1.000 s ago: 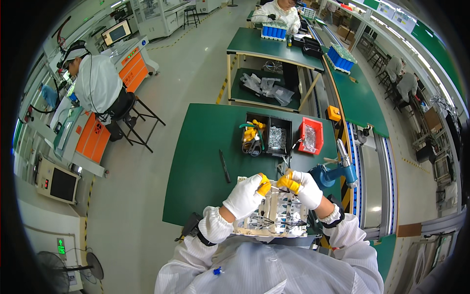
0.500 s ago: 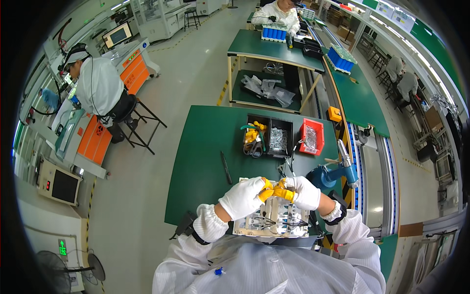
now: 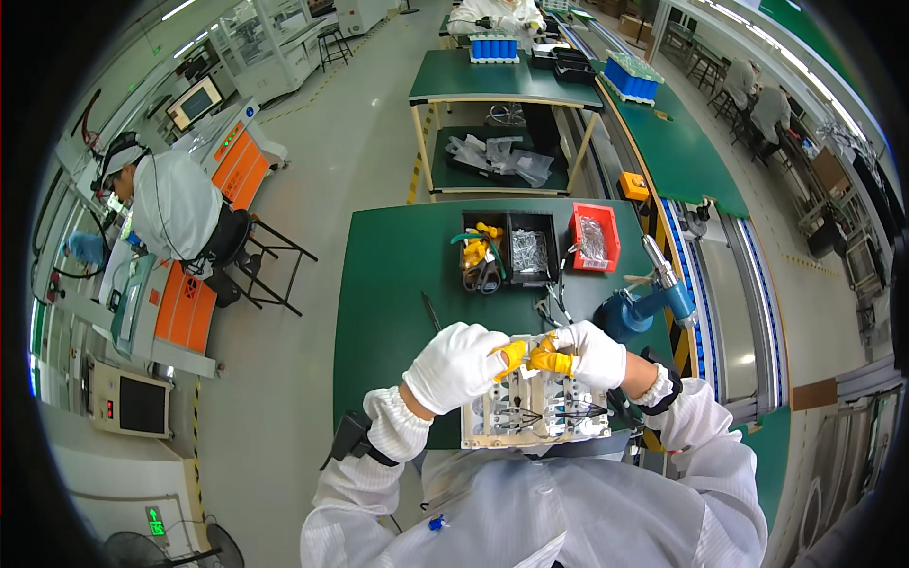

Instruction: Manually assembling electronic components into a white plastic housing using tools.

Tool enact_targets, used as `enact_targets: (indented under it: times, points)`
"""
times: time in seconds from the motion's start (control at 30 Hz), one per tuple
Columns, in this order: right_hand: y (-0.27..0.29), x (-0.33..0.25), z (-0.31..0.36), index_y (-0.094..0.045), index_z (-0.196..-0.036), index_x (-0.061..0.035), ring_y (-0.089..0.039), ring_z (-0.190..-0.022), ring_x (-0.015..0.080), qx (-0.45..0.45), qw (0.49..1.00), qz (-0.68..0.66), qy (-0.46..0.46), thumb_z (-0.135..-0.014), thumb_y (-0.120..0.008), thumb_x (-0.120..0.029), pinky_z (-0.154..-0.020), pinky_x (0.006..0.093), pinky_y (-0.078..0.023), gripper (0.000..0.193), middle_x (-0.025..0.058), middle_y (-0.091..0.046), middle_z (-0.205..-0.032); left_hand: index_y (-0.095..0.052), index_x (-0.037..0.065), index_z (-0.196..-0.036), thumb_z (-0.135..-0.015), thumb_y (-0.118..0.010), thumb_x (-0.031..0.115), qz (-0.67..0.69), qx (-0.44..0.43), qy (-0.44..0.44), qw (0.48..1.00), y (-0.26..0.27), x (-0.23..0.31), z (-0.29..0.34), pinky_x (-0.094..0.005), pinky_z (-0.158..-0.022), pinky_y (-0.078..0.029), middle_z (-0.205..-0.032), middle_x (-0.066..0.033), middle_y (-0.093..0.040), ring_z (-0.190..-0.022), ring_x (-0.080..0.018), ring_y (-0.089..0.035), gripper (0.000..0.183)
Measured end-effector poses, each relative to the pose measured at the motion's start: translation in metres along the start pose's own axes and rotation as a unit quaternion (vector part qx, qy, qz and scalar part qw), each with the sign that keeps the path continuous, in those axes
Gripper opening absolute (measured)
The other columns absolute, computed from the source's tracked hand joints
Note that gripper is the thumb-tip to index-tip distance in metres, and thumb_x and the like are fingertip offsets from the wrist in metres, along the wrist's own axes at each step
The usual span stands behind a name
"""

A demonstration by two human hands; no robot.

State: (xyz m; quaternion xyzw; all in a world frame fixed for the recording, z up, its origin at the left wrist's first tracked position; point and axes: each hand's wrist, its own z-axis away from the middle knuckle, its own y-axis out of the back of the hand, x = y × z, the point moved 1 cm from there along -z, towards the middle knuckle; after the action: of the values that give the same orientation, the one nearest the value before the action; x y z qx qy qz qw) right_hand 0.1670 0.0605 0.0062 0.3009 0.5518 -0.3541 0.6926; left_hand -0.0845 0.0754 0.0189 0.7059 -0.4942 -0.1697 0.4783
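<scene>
Both hands wear white gloves with yellow fingertips. My left hand (image 3: 459,371) has its thumb and fingers pinched together over the far part of a cream-coloured module (image 3: 483,435). Close beside it, my right hand (image 3: 592,358) also holds its fingertips pinched, over the module's far edge. Whatever sits between the fingertips is too small or hidden to make out. Metal plates and thin black wires (image 3: 519,417) show on the module's top, which lies at the near edge of the green table (image 3: 388,275).
Beyond the hands stand a black bin of metal fasteners (image 3: 529,251), a red bin (image 3: 611,248) of small metal parts, and scissors (image 3: 486,276) in another black bin. A blue rivet gun (image 3: 630,312) stands at right; a black pen (image 3: 431,310) lies left. A conveyor (image 3: 696,312) runs alongside.
The view has shifted slightly. My left hand's fingertips have moved a little away from the right ones and nearer to me; the right hand keeps its pinch.
</scene>
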Motion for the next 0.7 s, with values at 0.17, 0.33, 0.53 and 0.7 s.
enact_targets:
  times: [0.17,0.33,0.53,0.7]
  points:
    - [-0.013,-0.011,0.007,-0.076,-0.099,-0.0039,-0.057,-0.069,0.0101,0.073,0.988,0.107,0.086,-0.095,-0.071,-0.011,-0.064,0.025,-0.047,0.01,0.0021,-0.069,-0.081,-0.072,0.007,-0.099,-0.078,-0.077,0.011,0.018,0.052,-0.013,0.998,-0.004,0.0,-0.003,-0.0365,-0.065,-0.053,-0.085,-0.0062,-0.07,-0.073,-0.026,-0.066,0.022]
    - [-0.016,-0.022,0.009,-0.074,-0.091,-0.0095,-0.065,-0.071,0.0294,0.162,0.864,0.434,0.199,-0.082,-0.076,-0.015,-0.063,0.0348,-0.053,0.011,0.0088,-0.064,-0.077,-0.068,0.004,-0.096,-0.087,-0.067,0.004,0.171,0.071,0.171,0.968,-0.025,0.008,0.005,-0.0325,-0.053,-0.049,-0.073,-0.0081,-0.066,-0.055,-0.0223,-0.06,0.01]
    - [-0.023,-0.011,0.005,-0.07,-0.089,-0.0113,-0.067,-0.07,0.0306,0.231,0.86,0.413,0.189,-0.074,-0.084,-0.015,-0.062,0.0343,-0.054,0.021,0.0092,-0.067,-0.077,-0.062,0.002,-0.102,-0.093,-0.049,-0.001,0.454,-0.066,0.385,0.801,-0.018,0.002,-0.011,-0.0278,-0.054,-0.047,-0.075,-0.0056,-0.064,-0.061,-0.0126,-0.059,0.016]
    - [-0.021,-0.002,-0.001,-0.073,-0.095,-0.0111,-0.067,-0.069,0.03,0.242,0.853,0.415,0.205,-0.08,-0.08,-0.013,-0.062,0.0339,-0.054,0.017,0.0084,-0.067,-0.08,-0.059,0.0,-0.115,-0.098,-0.063,0.01,0.317,0.016,0.354,0.88,-0.048,0.014,0.02,-0.0334,-0.071,-0.056,-0.094,-0.0062,-0.07,-0.081,-0.0209,-0.07,0.021]
